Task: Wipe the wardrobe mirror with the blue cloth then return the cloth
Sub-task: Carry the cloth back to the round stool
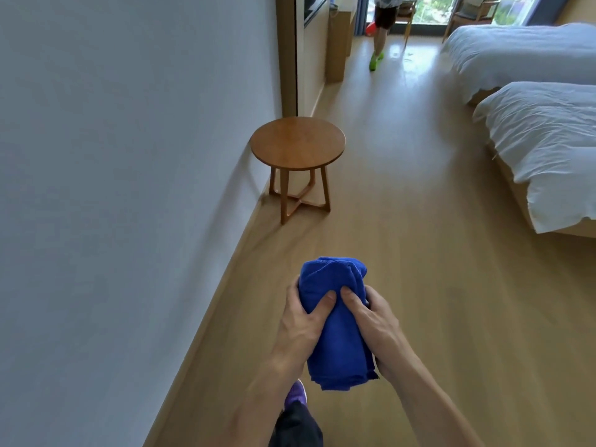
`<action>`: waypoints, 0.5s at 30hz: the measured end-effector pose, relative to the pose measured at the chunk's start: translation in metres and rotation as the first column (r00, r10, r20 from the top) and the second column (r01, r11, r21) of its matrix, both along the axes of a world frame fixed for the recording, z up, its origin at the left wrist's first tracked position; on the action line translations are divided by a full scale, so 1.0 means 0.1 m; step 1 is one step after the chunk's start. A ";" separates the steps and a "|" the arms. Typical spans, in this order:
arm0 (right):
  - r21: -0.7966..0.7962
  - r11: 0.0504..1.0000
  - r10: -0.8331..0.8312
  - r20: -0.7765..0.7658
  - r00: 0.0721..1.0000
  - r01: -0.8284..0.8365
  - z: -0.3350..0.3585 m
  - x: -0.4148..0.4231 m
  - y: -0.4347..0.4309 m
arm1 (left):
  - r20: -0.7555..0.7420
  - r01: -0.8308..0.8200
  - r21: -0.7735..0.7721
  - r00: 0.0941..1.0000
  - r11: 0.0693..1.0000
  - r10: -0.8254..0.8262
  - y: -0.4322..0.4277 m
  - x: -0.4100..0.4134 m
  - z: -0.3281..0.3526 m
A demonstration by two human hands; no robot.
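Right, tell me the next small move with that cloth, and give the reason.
Probably step forward and set it on the round wooden table. Both the left hand and the right hand grip the folded blue cloth, the tabletop ahead is bare, and no mirror is in view. Whether wiping is already done can't be confirmed.

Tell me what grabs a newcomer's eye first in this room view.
The bright blue cloth dominates the lower centre, folded and gripped between the left hand and the right hand. Just ahead, a round wooden side table stands against the white wall. On the right are two beds with white bedding, and another person stands far off by the window.
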State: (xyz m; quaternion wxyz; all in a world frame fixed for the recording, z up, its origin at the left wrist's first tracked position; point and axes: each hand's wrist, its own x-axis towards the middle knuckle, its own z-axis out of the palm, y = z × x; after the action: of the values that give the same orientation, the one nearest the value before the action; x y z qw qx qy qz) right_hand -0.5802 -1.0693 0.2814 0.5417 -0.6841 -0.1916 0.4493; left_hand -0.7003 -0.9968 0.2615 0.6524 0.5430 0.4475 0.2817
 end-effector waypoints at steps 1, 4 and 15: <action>0.000 1.000 -0.009 0.002 1.000 0.009 -0.01 0.09 0.12 | 0.006 0.008 -0.004 1.000 1.000 -0.008 0.13 0.11 -0.02; -0.010 0.999 -0.032 0.001 0.999 0.032 0.01 0.38 0.49 | 0.019 0.032 -0.026 0.999 0.999 -0.032 0.53 0.42 -0.05; -0.006 0.997 -0.074 0.006 0.997 0.074 0.06 1.19 1.61 | -0.001 0.109 -0.013 0.994 0.994 -0.109 1.76 1.27 -0.02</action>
State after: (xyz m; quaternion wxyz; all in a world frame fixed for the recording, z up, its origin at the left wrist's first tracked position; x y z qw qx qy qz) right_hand -0.4613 -0.9083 0.2872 0.5551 -0.6937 -0.1662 0.4278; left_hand -0.5733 -0.8211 0.2594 0.6697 0.5626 0.4197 0.2424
